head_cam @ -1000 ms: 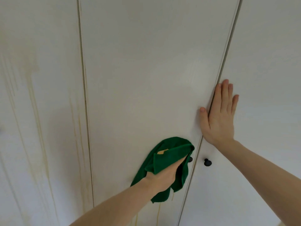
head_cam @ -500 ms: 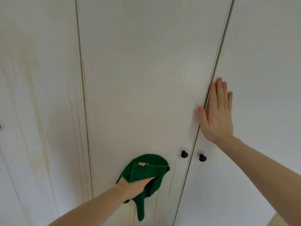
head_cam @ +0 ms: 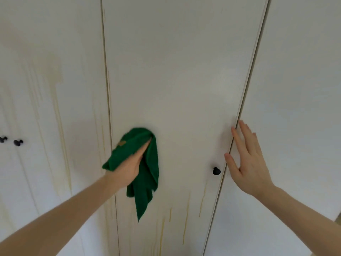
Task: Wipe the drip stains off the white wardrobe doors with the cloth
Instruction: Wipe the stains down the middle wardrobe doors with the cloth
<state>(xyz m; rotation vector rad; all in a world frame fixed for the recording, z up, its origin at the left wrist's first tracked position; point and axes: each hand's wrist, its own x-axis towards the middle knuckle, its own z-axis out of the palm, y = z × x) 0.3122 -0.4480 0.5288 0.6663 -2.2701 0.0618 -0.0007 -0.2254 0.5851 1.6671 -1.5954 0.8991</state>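
White wardrobe doors fill the view. My left hand (head_cam: 130, 166) presses a green cloth (head_cam: 145, 174) flat against the left part of the middle door (head_cam: 175, 80), close to the seam with the left door; a corner of the cloth hangs down. My right hand (head_cam: 248, 161) lies open with fingers spread over the seam between the middle door and the right door (head_cam: 299, 89). Yellowish drip stains (head_cam: 186, 218) run down the lower middle door. Heavier drip streaks (head_cam: 59, 117) mark the left door (head_cam: 55, 52).
A black knob (head_cam: 216, 171) sits on the middle door just left of my right hand. Two more black knobs (head_cam: 18, 142) show at the far left edge. A sliver of floor shows at the bottom right corner.
My left hand has carried the cloth leftward and up across the middle door. The view has shifted, bringing the left knobs in. My right hand has stayed on the seam, now covering the right knob.
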